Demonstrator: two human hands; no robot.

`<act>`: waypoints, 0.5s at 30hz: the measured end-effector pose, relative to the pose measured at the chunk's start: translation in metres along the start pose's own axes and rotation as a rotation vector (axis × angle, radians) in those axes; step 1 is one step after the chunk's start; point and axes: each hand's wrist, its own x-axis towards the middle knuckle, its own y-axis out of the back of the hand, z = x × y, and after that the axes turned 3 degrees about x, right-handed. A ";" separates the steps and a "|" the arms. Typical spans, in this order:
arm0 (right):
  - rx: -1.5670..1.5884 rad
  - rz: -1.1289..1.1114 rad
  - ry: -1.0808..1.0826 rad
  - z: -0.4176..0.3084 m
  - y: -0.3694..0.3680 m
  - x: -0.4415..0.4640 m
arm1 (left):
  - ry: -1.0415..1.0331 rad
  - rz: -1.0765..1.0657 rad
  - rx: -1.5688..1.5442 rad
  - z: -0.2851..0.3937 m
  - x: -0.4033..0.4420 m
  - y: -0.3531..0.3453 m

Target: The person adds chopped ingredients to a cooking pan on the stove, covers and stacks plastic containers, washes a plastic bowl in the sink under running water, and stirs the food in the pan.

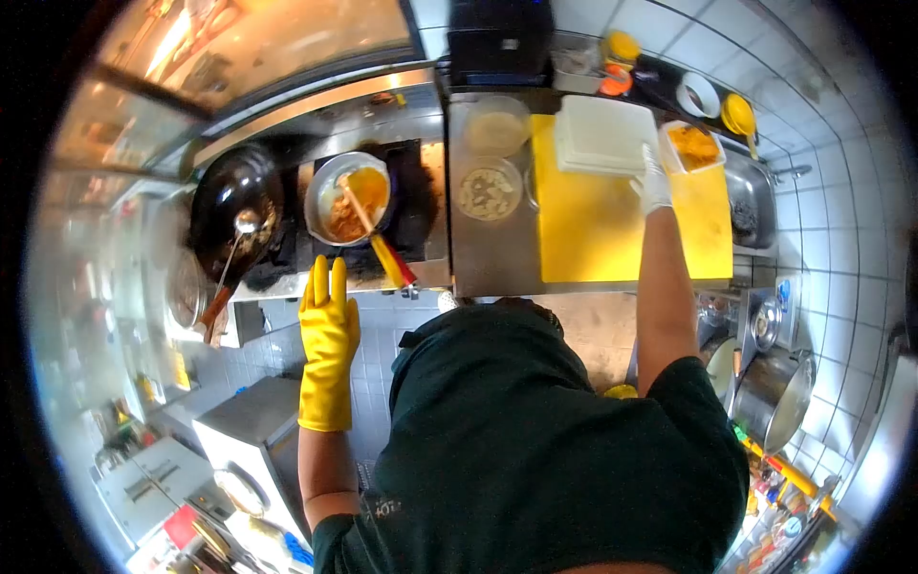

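The left hand [328, 320], in a long yellow glove, is held in the air just before the front edge of the stove [435, 206], with its grip empty and its fingers extended. Near its fingertips is a saucepan [313, 209], in which orange and brownish food is seen, though its exact kind cannot be made out. Across the saucepan a utensil [386, 256] with a yellow and red handle is laid; its far end is partly hidden in the food.

The right hand [655, 187], in a thin white glove, is placed at the right side of a white box [602, 134] on a yellow board [593, 234]. Because white is seen against white, the fingertips are hard to trace, and whether the grip is closed on the box cannot be determined. Just beside it, a tub [705, 167] of orange food is set at the board's back right corner.

Left of the board, a round container [462, 196] of pale pieces is stood on the metal surface [497, 256]. Beside the saucepan, a dark wok [225, 182] is seen with a ladle [246, 222] in it. The floor is largely covered from view by the dark shirt [545, 440], and the outer edges are blurred or cut off by the black border.
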 end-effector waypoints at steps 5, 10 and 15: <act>0.004 -0.040 0.021 -0.001 -0.002 0.002 | 0.040 0.182 -0.144 -0.018 -0.018 0.026; 0.036 -0.022 -0.027 -0.004 -0.009 -0.003 | 0.035 0.241 -0.396 -0.014 -0.017 0.029; 0.187 -0.148 -0.001 0.004 -0.003 0.012 | -0.108 0.188 -0.676 0.040 0.013 0.010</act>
